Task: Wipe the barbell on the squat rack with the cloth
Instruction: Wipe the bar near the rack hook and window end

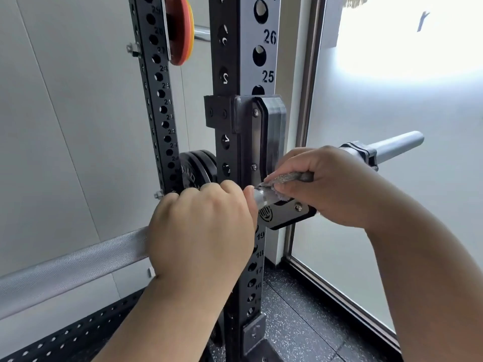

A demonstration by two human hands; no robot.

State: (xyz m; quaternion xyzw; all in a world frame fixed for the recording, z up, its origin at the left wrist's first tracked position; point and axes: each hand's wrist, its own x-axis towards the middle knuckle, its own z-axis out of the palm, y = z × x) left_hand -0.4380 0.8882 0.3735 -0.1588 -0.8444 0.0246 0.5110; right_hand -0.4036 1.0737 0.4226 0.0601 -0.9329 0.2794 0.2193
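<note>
Looking down through the head camera, I see the barbell (pixel 78 265) lying across the squat rack. Its knurled shaft climbs from the lower left into the J-hook (pixel 285 216) bolted on the front upright (pixel 244 61). Its smooth sleeve (pixel 398 147) sticks out to the right past a clamp collar (pixel 362 152).

The left hand (pixel 201 228) is wrapped round the shaft just left of the hook, fingers curled over the top. The right hand (pixel 329 186) sits on the far side of the hook, fingers and thumb closed on a grey cloth (pixel 283 178). The cloth is bunched against the bar right above the hook. A short bright stretch of steel shows between the two hands.

Behind the left hand I can see black weight plates (pixel 194 167) beside the rear upright (pixel 156 82). Orange and red plates (pixel 183 30) sit high at the top. Frosted glass (pixel 392 218) fills the right side, and speckled black flooring (pixel 300 322) lies below.
</note>
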